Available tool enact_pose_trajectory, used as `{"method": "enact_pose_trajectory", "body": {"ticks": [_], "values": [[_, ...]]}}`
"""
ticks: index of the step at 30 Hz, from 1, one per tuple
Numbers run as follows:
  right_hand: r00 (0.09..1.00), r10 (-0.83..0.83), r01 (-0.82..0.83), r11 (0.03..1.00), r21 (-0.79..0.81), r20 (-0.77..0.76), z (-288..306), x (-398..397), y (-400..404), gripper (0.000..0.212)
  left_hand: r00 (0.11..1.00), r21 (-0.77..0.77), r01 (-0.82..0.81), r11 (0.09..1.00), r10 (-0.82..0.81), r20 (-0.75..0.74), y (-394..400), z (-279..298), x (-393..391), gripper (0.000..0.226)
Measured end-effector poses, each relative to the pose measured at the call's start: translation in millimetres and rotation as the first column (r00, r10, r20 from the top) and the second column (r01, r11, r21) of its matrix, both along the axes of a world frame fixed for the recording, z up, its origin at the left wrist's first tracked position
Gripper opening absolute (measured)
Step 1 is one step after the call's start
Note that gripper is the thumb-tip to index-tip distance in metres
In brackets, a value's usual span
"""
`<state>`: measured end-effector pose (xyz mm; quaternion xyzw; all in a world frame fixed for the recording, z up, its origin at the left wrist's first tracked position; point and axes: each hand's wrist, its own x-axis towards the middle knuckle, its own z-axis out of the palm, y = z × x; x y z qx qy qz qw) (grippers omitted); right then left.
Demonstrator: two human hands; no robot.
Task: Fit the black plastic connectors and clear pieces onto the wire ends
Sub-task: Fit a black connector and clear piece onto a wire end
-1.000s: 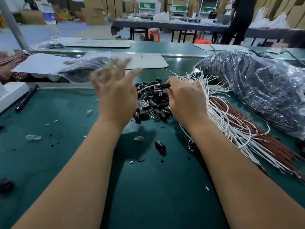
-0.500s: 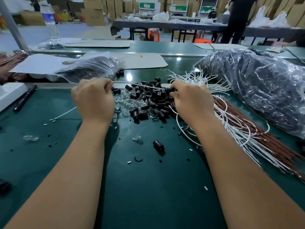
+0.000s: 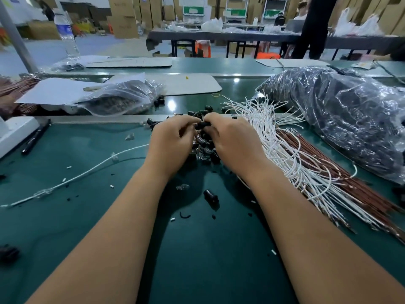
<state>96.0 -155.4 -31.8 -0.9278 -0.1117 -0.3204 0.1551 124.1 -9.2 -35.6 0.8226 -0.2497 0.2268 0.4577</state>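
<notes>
Now your left hand [image 3: 169,142] has come back in from the left and meets your right hand [image 3: 232,139] over the pile of black connectors [image 3: 205,145] — half a second ago they were well apart, with a wire stretched between them. Both sets of fingers are curled round one black connector [image 3: 201,124] held between the hands, just above the pile; whether a wire end is already seated in it you cannot tell, as your fingers hide it. By the look of it, you are at the fitting step for another piece. A finished white wire [image 3: 92,172] with a clear piece [image 3: 42,192] on it lies across the green mat [image 3: 208,260] to your left. The bundle of white wires [image 3: 282,150] sits just beside your right hand, brown wires [image 3: 317,172] under it. Loose connectors — one stray [image 3: 210,196] near your forearms — and small scraps litter the mat, and your wrists cover much of the pile.
</notes>
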Motion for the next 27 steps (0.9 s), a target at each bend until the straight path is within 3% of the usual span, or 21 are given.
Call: {"method": "enact_pose_trajectory", "body": {"ticks": [3,8,13,16,27], "values": [[1.0,-0.014,0.014,1.0,-0.028,0.009,0,0,-1,0.019,0.989,-0.123,0.038,0.992,-0.054,-0.134,4,0,3,0.022],[1.0,0.013,-0.013,1.0,-0.003,0.018,1,-3,0,0.019,0.975,-0.217,0.071,0.974,-0.114,-0.192,1,2,0,0.011],[0.999,0.031,-0.034,0.995,0.099,0.026,2,-6,0,0.026,0.981,-0.252,-0.001,0.968,-0.048,-0.187,8,1,7,0.006],[0.994,0.018,-0.035,0.987,0.156,0.108,4,-7,-6,0.017,0.98,-0.272,-0.054,0.961,-0.002,-0.2,16,-1,11,0.008],[0.982,0.044,-0.078,0.98,0.181,0.182,3,-9,-8,0.009,0.963,-0.286,-0.005,0.958,-0.073,-0.26,20,-1,13,0.02]]}}
